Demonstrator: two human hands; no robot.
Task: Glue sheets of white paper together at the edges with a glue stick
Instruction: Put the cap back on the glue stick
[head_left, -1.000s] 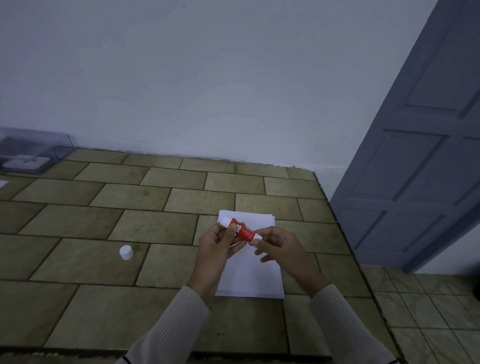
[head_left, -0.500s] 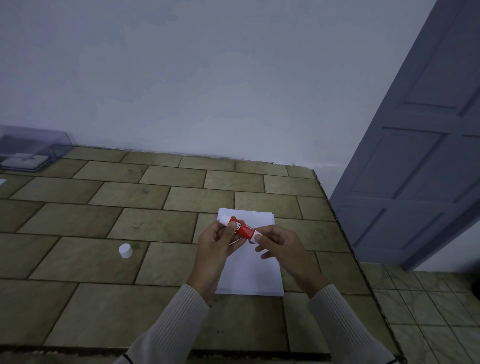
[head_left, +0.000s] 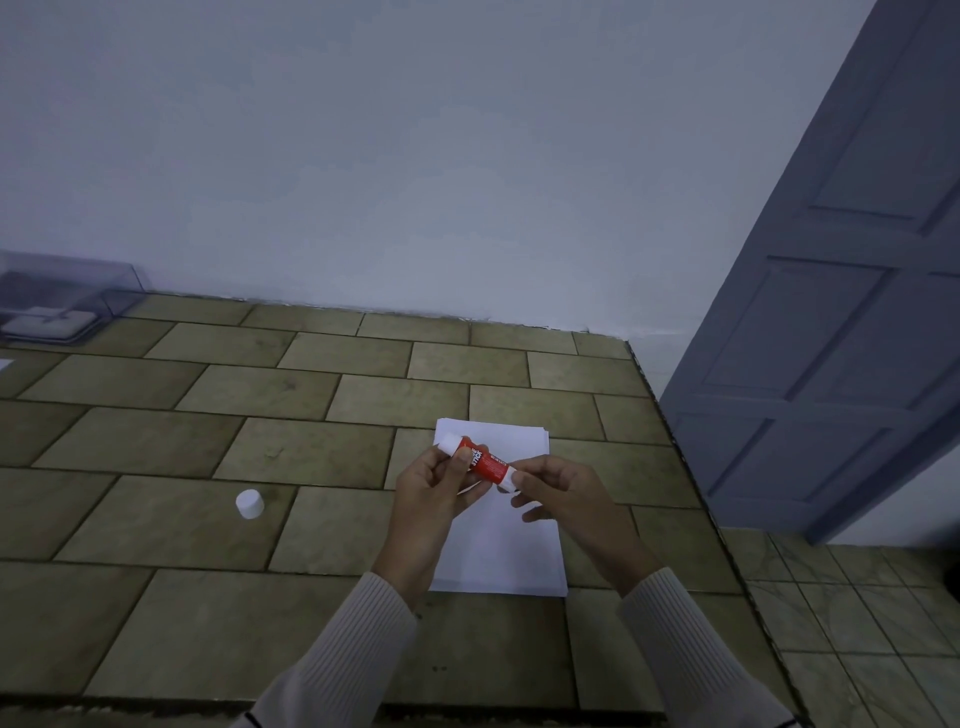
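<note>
Tiled counter (head_left: 156, 597), dim room. Left hand (head_left: 431, 499) wraps the glue stick (head_left: 485, 464) barrel, thumb across the label. Right hand (head_left: 566, 499) pinches its white base end, probably to twist glue up. Stick held tilted above the paper stack (head_left: 509, 545), which lies flat near the counter's right edge, ready for edge gluing. Cap (head_left: 250, 503) off, well to the left, out of the way. Clear box (head_left: 57, 296) far left by the wall; door (head_left: 831, 364) right.
</note>
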